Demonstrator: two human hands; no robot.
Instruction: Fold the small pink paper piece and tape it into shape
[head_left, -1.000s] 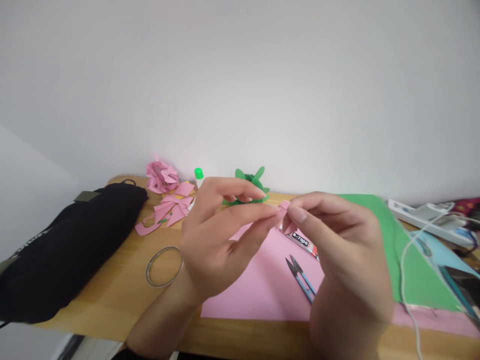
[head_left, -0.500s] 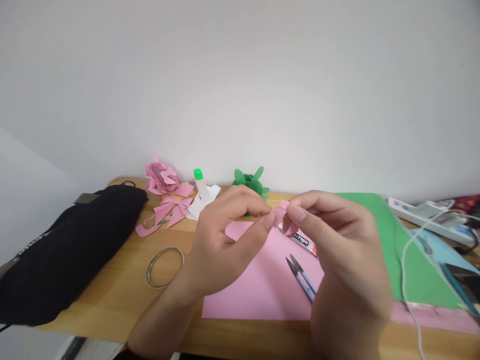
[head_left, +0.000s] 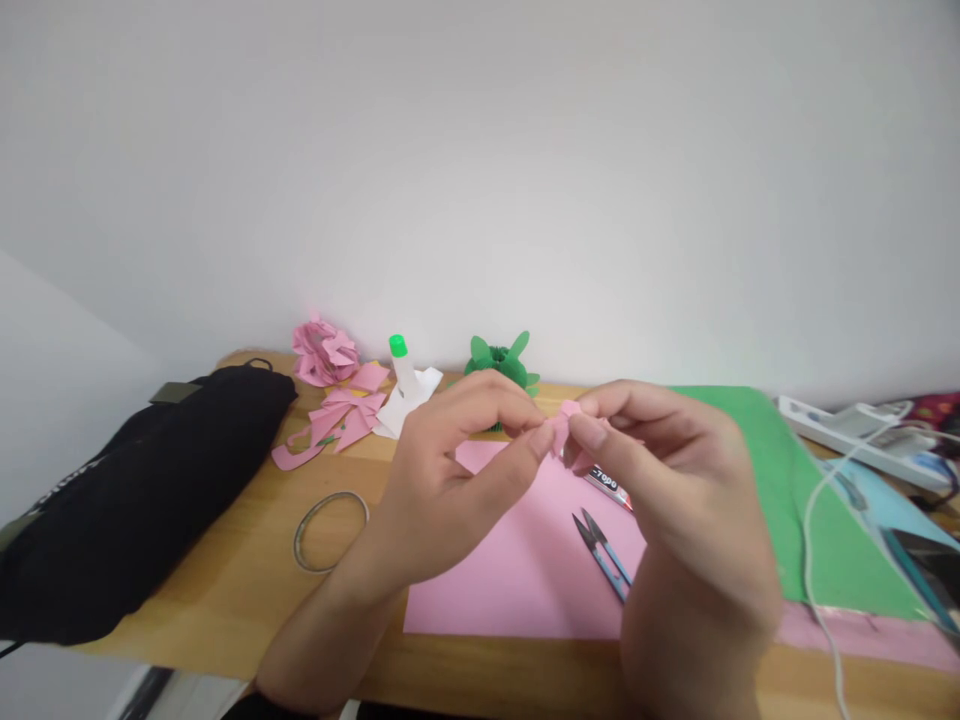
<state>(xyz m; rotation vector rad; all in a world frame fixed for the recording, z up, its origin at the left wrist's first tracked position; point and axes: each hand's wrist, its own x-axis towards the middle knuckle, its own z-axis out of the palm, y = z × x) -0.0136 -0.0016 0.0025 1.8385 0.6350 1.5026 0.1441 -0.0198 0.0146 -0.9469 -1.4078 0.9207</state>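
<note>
A small folded piece of pink paper (head_left: 564,425) is pinched between both hands above the table. My left hand (head_left: 465,480) grips its left side with thumb and fingertips. On the other side, my right hand (head_left: 675,480) pinches it between thumb and forefinger, hiding part of it. Below the hands lies a flat pink sheet (head_left: 510,570), with blue-handled thread snips (head_left: 604,555) on it, blades apart. A small pack with a black and white label (head_left: 606,482) sits partly behind my right hand.
A glue stick (head_left: 403,368) with a green cap stands on white paper, beside pink scraps (head_left: 345,415) and a crumpled pink paper bundle (head_left: 324,352). A green paper figure (head_left: 499,365) stands behind. A bangle (head_left: 298,535), black bag (head_left: 150,500), green sheet (head_left: 810,520) and white cable (head_left: 808,540) lie around.
Both hands stay almost in place. The folded pink paper has turned slightly between the fingers, and the right thumb has shifted a little to the left.
</note>
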